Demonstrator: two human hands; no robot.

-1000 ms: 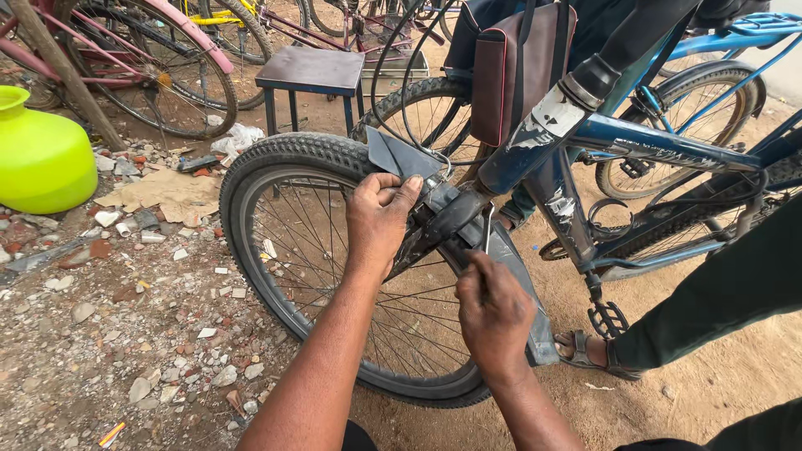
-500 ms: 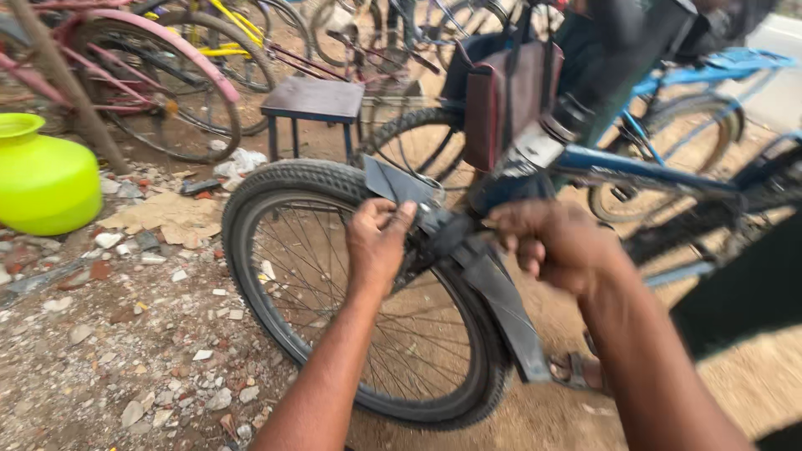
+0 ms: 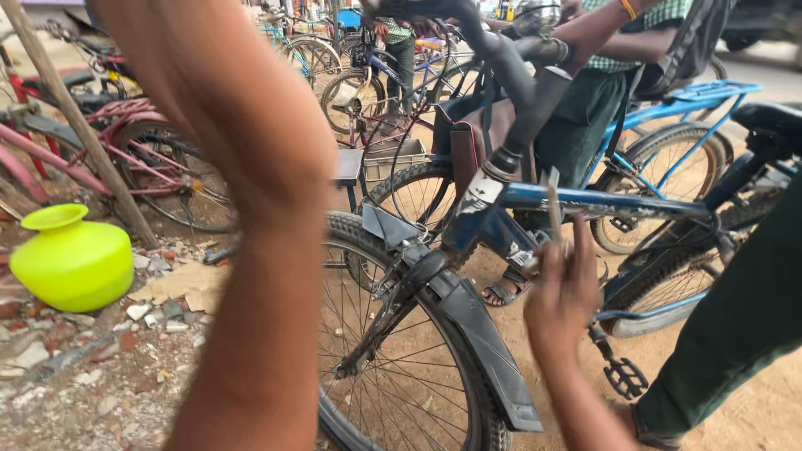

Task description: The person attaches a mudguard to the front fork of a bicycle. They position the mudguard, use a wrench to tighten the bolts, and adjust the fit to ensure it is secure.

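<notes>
the right hand (image 3: 566, 288) sits right of centre in the frame, fingers curled around a thin grey tool (image 3: 554, 205) whose tip sticks straight up past the blue frame tube (image 3: 601, 200). the tool's long axis runs nearly vertical in the picture, crossing the tube, which runs almost level from the fork crown toward the right edge. what kind of tool it is cannot be told; it is blurred and mostly hidden in the fist.

the left forearm (image 3: 251, 209) fills the left-centre of the frame from top to bottom, very close to the camera (so close that the hand itself is out of the picture), so whether that hand is gripping anything or hangs loose cannot be told.

the front wheel (image 3: 393, 367) lies at lower centre, between the two arms, with the dark mudguard (image 3: 476, 334) curving down over its tyre toward the bottom edge. the mudguard's long axis slants from upper left, near the fork, to lower right. it lies just left of and below the right hand, not touching it, and the right hand is clearly the nearer one to both mudguard and fork.

at the left edge a lime-green pot (image 3: 71, 259) stands on rubble. another person in dark green trousers (image 3: 735, 317) stands at the right edge.
</notes>
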